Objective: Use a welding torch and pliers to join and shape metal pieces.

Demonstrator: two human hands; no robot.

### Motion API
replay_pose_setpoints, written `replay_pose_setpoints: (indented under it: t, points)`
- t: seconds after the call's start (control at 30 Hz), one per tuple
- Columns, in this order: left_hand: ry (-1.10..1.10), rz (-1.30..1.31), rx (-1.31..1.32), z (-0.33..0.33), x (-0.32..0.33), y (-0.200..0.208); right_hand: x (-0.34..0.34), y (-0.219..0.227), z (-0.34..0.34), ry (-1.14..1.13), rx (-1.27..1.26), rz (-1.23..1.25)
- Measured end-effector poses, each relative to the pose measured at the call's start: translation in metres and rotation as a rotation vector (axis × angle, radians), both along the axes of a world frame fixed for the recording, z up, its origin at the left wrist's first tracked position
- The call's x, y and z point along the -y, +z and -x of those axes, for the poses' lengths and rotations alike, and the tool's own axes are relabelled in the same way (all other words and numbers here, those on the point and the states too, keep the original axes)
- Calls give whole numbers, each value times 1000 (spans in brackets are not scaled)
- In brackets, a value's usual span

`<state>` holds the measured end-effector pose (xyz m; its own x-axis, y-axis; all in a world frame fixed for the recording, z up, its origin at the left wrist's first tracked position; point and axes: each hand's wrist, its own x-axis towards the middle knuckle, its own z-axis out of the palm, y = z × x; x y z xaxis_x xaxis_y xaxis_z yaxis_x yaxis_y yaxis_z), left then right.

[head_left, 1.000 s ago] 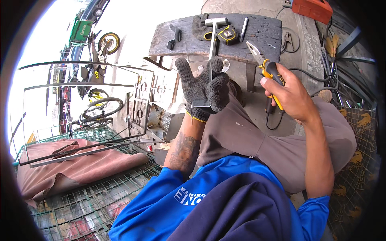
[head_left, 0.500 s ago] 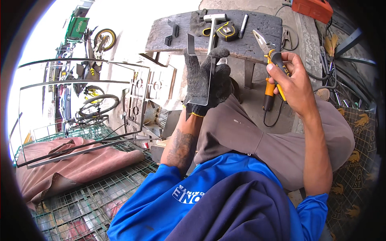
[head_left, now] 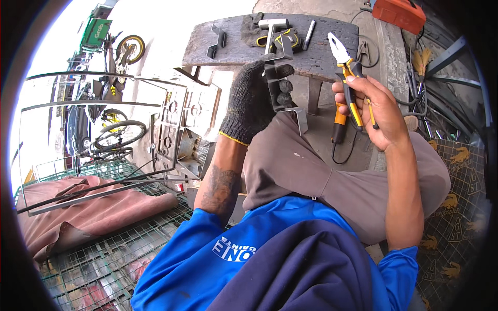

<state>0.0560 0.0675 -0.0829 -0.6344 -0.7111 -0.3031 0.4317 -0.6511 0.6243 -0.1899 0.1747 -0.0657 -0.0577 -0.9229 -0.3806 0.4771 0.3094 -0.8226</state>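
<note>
My gloved left hand (head_left: 254,98) pinches the bent metal bracket (head_left: 282,88), upright above my knee. My right hand (head_left: 376,111), at 3 o'clock of it, wraps the pliers (head_left: 348,78), jaws parted. Steady the bracket; bite squarely on its edge.

Single view: head-worn fisheye camera, looking steeply down and forward over the wearer's chest and lap. Close range: the gloved left hand (head_left: 254,98) and bare right hand (head_left: 376,111) sit just above frame centre, forearms entering from below. Beyond the hands, a dark wooden bench (head_left: 233,46) lies near the top edge. Straight lines bow toward a dark circular rim. No second view to overlap.
</note>
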Motion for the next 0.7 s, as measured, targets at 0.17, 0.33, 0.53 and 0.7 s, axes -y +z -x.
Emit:
replay_pose_setpoints:
  t: [0.17,0.33,0.53,0.7]
  points:
    - [195,372,375,11,-8,28,0,-2,2,-37,-189,8]
    - [175,495,341,5,-6,31,-4,-3,-3,21,-441,26]
    - [188,627,364,2,8,35,-12,16,-8,210,-35,4]
    - [167,900,520,4,14,44,-17,17,-16,330,-13,58]
